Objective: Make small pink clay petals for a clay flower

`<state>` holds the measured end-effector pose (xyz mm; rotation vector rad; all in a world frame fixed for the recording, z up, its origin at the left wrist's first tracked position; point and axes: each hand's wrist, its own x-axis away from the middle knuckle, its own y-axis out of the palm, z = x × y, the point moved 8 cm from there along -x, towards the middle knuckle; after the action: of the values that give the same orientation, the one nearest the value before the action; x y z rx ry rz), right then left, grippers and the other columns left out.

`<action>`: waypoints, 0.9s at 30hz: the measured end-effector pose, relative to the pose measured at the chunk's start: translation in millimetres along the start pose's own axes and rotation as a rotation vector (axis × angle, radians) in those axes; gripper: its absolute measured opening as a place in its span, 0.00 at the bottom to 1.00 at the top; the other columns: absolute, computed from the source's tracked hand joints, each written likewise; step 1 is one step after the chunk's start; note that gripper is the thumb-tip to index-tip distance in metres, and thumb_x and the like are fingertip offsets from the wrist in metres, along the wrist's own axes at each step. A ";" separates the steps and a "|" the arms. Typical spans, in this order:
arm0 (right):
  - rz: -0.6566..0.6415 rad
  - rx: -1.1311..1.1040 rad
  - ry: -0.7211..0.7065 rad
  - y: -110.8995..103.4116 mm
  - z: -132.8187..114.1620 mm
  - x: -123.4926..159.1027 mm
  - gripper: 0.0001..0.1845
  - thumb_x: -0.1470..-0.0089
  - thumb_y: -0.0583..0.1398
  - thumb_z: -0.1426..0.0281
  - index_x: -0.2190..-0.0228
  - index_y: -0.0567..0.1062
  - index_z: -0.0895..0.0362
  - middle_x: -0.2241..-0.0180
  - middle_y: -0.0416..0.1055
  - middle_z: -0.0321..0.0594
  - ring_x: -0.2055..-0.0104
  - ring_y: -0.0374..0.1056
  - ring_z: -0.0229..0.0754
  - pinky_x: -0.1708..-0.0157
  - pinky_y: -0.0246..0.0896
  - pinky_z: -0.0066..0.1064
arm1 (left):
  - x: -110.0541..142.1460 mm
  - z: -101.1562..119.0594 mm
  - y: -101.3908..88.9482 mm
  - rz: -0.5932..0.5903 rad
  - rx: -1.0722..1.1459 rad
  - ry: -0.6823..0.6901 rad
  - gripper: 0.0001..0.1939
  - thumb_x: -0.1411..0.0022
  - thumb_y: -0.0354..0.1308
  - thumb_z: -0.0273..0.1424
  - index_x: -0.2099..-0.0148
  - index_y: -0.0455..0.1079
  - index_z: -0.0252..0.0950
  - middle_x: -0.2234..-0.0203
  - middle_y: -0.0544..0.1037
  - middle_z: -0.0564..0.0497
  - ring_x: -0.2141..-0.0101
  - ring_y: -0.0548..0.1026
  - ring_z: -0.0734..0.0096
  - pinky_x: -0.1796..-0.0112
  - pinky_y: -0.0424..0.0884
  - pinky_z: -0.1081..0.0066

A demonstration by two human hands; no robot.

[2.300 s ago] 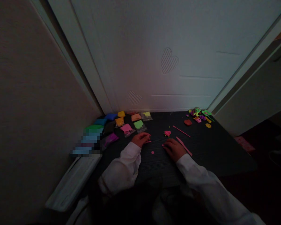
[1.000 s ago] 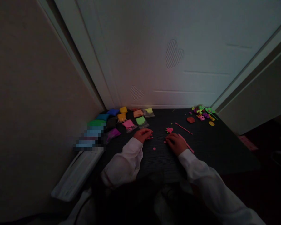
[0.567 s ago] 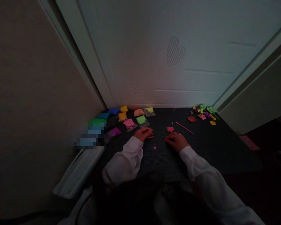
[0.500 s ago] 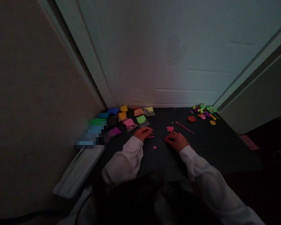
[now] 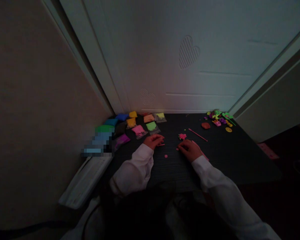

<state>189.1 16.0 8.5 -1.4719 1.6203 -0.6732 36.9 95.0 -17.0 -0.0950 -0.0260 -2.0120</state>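
My left hand (image 5: 153, 142) is over the dark table with its fingers bent together, and a thin pink strip, seemingly clay, (image 5: 161, 145) shows at the fingertips. To its right, my right hand (image 5: 191, 151) lies low over the table, fingers reaching left and slightly apart. Just beside those fingertips is a small pink piece (image 5: 177, 149) on the tabletop. Between the hands, nearer me, sits a flat pink disc (image 5: 166, 156). A pink clay cluster like a flower (image 5: 182, 136) lies just beyond my right hand. A long pink object (image 5: 202, 153) is partly hidden by that hand.
Bags of coloured clay (image 5: 139, 130) line the table's back left. A thin pink stick (image 5: 198, 134) and a reddish lump (image 5: 205, 125) lie right of centre. Small colourful clay shapes (image 5: 217, 116) crowd the back right corner. A white door (image 5: 160, 66) stands behind the table (image 5: 230, 156).
My right fingertips have drawn back slightly, and the small pink piece beside them now shows. My left hand has stayed nearly still. The whole view has shifted a little.
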 end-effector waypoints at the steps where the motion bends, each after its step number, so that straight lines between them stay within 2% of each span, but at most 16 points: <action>1: -0.001 0.002 -0.003 0.7 0.2 0.4 0.07 0.56 0.52 0.67 0.74 0.69 0.54 0.71 0.63 0.35 0.68 0.59 0.35 0.68 0.53 0.26 | 0.1 0.1 0.1 -0.001 -0.001 -0.001 0.13 0.57 0.53 0.35 0.70 0.66 0.30 0.82 0.68 0.52 0.81 0.64 0.80 0.81 0.58 0.77; 9: -0.019 0.015 -0.027 5.3 -2.0 1.2 0.07 0.56 0.52 0.68 0.75 0.69 0.54 0.70 0.62 0.36 0.66 0.58 0.35 0.66 0.53 0.27 | -0.3 0.7 1.0 -0.007 -0.009 0.000 0.13 0.57 0.53 0.35 0.71 0.66 0.31 0.83 0.69 0.52 0.81 0.64 0.79 0.81 0.59 0.77; 16: -0.008 0.013 0.006 4.0 -1.1 1.5 0.07 0.55 0.50 0.68 0.74 0.68 0.55 0.70 0.62 0.36 0.67 0.58 0.35 0.66 0.53 0.28 | 0.5 1.8 1.7 -0.010 -0.011 0.000 0.13 0.57 0.53 0.35 0.70 0.66 0.31 0.83 0.68 0.53 0.81 0.64 0.80 0.81 0.58 0.78; 27: -0.038 0.061 0.012 5.5 -9.1 -0.9 0.07 0.56 0.51 0.68 0.75 0.68 0.55 0.70 0.62 0.37 0.65 0.58 0.37 0.65 0.52 0.30 | -2.4 -4.0 -0.4 0.027 -0.010 0.020 0.13 0.58 0.53 0.36 0.71 0.66 0.31 0.83 0.68 0.53 0.81 0.64 0.80 0.82 0.58 0.78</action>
<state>178.4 16.6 8.8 -1.4603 1.5709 -0.7470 37.3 97.2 -21.2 -0.0817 -0.0017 -1.9863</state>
